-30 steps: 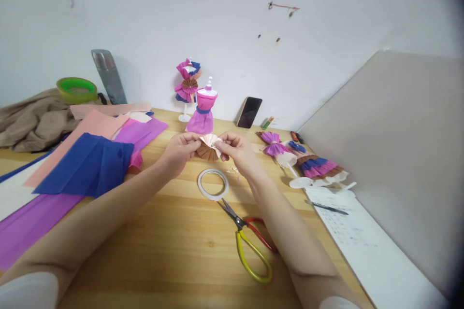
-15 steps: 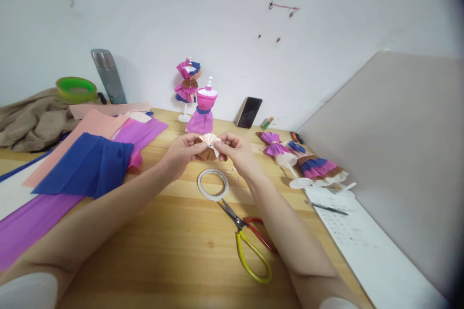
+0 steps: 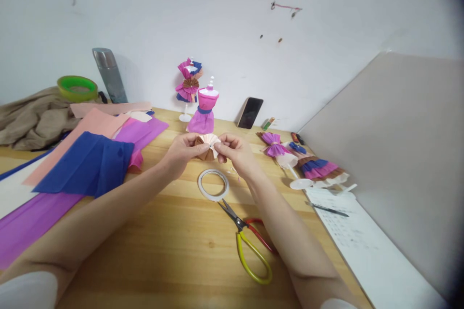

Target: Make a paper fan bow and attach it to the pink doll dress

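A pleated paper rosette (image 3: 208, 153), cream on its upper part and brown below, is held between my two hands above the table. My left hand (image 3: 182, 153) pinches its left side, thumb on the face. On the right edge, the thumb and fingers of my right hand (image 3: 235, 150) are closed around the paper. Just below the hands a roll of double-sided tape (image 3: 200, 190) lies flat. Scissors (image 3: 239, 224) with one yellow and one red handle rest nearer me, partly under my right forearm. Behind the rosette stands a mini dress form (image 3: 203, 120) in a pink paper dress.
Coloured crepe paper sheets (image 3: 83, 161) spread over the left side, with green tape (image 3: 77, 88) and a flask (image 3: 109, 77) behind. A second dressed form (image 3: 189, 84) and a phone (image 3: 250, 112) stand by the wall. Dressed forms (image 3: 321, 169) lie at right near a pen (image 3: 329, 210) on paper.
Both hands keep their grip on the rosette, which looks turned very slightly. The whole view has shifted a little; the other things stay in place.
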